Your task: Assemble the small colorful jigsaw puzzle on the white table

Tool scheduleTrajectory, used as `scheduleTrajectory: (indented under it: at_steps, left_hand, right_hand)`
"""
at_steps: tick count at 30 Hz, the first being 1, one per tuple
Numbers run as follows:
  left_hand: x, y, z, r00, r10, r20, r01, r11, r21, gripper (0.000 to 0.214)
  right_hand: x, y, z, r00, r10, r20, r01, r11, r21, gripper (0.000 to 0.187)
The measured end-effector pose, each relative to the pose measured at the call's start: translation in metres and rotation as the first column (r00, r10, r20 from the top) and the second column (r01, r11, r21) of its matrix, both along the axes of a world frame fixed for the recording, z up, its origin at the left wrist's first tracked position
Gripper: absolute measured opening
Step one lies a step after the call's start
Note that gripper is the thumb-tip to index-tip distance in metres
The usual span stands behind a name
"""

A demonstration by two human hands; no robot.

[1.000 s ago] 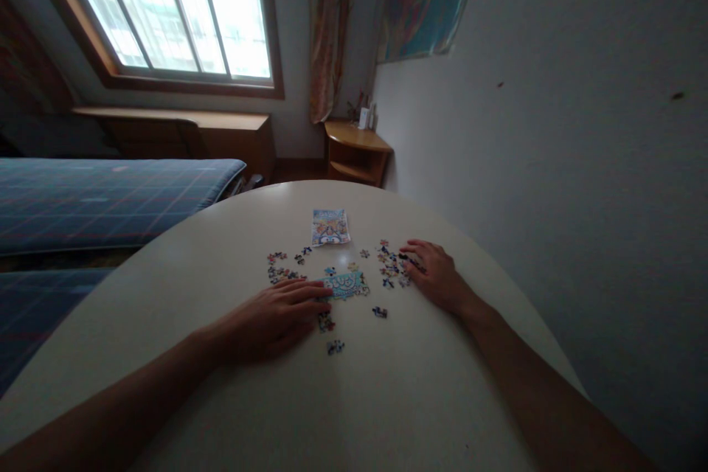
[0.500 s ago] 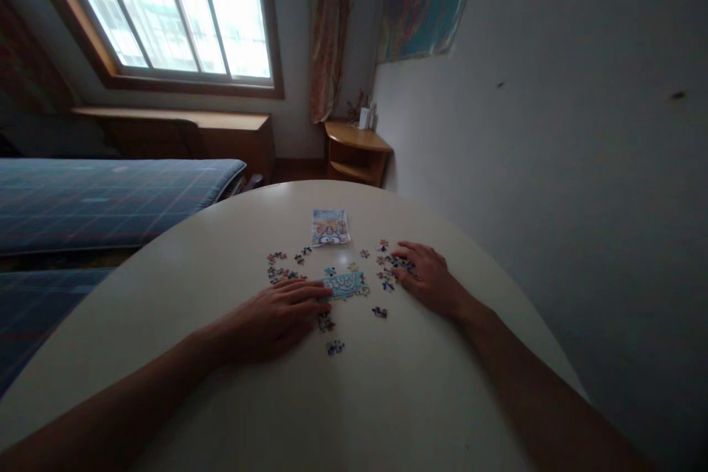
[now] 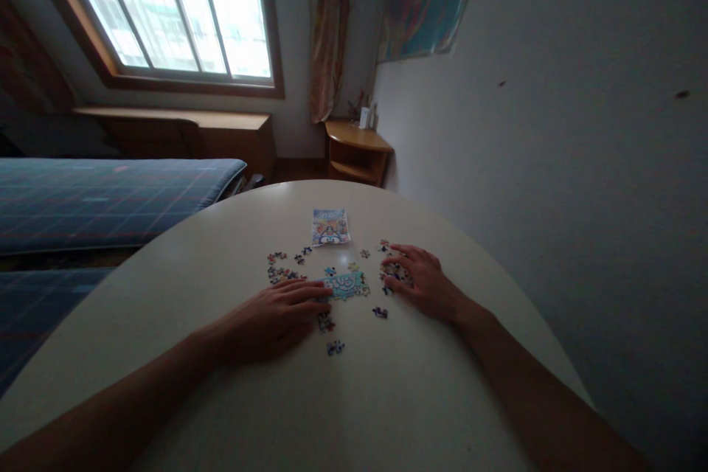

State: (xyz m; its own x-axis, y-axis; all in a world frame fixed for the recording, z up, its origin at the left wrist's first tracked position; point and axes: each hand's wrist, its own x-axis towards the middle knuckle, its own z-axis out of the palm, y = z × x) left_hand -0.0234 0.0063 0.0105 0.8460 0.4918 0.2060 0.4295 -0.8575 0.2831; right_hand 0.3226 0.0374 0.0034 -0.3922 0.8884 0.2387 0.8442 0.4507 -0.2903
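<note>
My left hand [image 3: 282,316] lies flat, fingers stretched out, its fingertips on the left end of a joined strip of light-blue jigsaw pieces [image 3: 348,285]. Just below its fingertips sits a small dark cluster of pieces [image 3: 326,322], and nearer me lies another small joined bit [image 3: 335,347]. My right hand [image 3: 423,279] is open, fingers spread over a pile of loose puzzle pieces [image 3: 396,272], partly covering them. A single piece [image 3: 380,313] lies below that pile. More loose pieces [image 3: 282,275] are beyond my left hand, some hidden by it.
A printed picture sheet [image 3: 330,227] with a blue-and-white character lies farther back on the round white table [image 3: 387,413]. Left of the table is a plaid mattress [image 3: 110,199]. A wooden corner shelf [image 3: 359,136] stands behind, and a bare wall [image 3: 553,184] rises on the right.
My right hand has shifted slightly left, its fingers now reaching farther over the pile, where some pieces have moved. My left hand has stayed in place.
</note>
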Motion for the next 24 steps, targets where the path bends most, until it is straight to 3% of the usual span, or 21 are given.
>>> scheduleTrajectory:
  at_steps: [3,8,13,18,24]
  left_hand:
    - [0.0,-0.0002,0.0004,0.999,0.009,-0.032,-0.009,1.0,0.002,0.039]
    - [-0.0003,0.0004,-0.0004,0.999,0.009,-0.043,-0.008,1.0,0.013,0.039]
    - [-0.0003,0.001,-0.0022,1.0,0.007,-0.025,-0.007,1.0,0.023,0.04]
    - [0.0001,0.0006,-0.0024,0.999,0.012,-0.033,-0.011,1.0,0.018,0.039]
    - [0.0004,0.0001,0.0,1.0,0.0,-0.021,0.001,1.0,0.005,0.04]
  right_hand:
    - [-0.0009,-0.0005,-0.0004,1.0,-0.003,-0.004,0.003,1.0,-0.007,0.039]
    - [-0.0018,0.0011,-0.0033,1.0,-0.013,0.01,0.014,0.999,-0.04,0.066]
    - [-0.0004,0.0036,-0.0057,1.0,0.026,-0.014,-0.027,0.999,-0.033,0.066]
    - [0.0011,0.0043,-0.0072,0.994,0.028,-0.108,-0.026,0.999,0.021,0.08]
    - [0.0011,0.0034,-0.0068,0.997,0.047,-0.067,-0.046,0.999,0.009,0.079]
